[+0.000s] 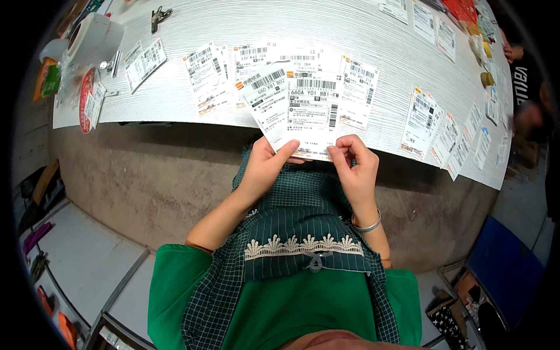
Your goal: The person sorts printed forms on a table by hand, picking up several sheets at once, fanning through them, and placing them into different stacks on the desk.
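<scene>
Two printed shipping labels are fanned out over the near edge of the table. My left hand (262,166) grips their lower ends, its thumb lying on top. The front shipping label (312,119) faces up, overlapping a tilted shipping label (266,105) to its left. At the front label's lower right corner, my right hand (357,169) is closed in a pinch between thumb and forefinger. Just beyond, more labels lie on the table, among them a left group (204,76) and a single label (360,87) on the right.
On the white wood-grain table (221,23), a black binder clip (157,20) lies at the far left, near a large white roll (96,38). Overlapping labels (420,122) spread along the right side. A red basket (461,10) stands at the far right, where another person's hand (513,53) shows.
</scene>
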Motion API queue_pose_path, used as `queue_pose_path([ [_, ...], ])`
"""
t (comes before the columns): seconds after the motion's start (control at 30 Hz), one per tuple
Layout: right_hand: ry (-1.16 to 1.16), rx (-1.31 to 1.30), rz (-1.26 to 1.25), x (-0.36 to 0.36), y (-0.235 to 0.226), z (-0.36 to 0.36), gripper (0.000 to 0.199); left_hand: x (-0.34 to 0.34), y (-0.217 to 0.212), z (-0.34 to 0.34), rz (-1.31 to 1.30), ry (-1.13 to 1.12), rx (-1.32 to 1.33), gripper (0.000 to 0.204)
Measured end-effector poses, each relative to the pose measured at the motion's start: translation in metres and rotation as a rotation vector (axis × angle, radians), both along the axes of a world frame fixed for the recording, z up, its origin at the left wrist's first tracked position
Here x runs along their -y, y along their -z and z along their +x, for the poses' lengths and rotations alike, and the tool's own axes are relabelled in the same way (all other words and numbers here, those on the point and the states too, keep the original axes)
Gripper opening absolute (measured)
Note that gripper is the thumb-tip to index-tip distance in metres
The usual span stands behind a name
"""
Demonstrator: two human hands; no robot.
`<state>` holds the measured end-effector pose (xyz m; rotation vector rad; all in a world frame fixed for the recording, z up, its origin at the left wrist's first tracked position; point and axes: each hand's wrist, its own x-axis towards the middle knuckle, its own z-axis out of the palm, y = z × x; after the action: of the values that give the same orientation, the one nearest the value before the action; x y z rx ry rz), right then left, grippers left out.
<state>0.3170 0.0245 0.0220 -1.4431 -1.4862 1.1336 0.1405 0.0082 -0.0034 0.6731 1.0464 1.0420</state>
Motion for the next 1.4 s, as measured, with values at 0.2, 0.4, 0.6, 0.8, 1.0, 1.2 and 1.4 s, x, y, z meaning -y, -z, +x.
queue_pose_path([
  [0.2,0.001,0.061,0.064,0.002,0.007,0.0,0.017,0.001,-0.003,0.001,0.001,0.046,0.011,0.029],
  [0.4,0.053,0.037,0.056,0.003,0.011,0.005,0.019,-0.001,-0.007,0.002,-0.008,0.068,0.028,0.03],
  [0.6,0.062,0.018,0.016,0.002,0.009,0.009,0.019,-0.002,-0.007,0.001,0.0,0.066,0.023,0.032],
  [0.8,0.056,0.034,0.022,0.003,0.01,0.011,0.02,-0.003,-0.008,0.001,-0.018,0.078,0.033,0.031],
  [1.0,0.025,0.03,-0.012,0.0,0.009,0.013,0.02,-0.003,-0.007,0.002,-0.017,0.08,0.015,0.031],
  [1.2,0.125,-0.016,-0.072,-0.003,0.007,0.025,0.023,-0.004,-0.008,-0.001,-0.067,0.145,0.052,0.029],
  [1.4,0.443,-0.406,0.025,-0.009,-0.004,0.038,0.017,-0.001,-0.002,0.0,0.054,0.391,-0.234,0.025],
])
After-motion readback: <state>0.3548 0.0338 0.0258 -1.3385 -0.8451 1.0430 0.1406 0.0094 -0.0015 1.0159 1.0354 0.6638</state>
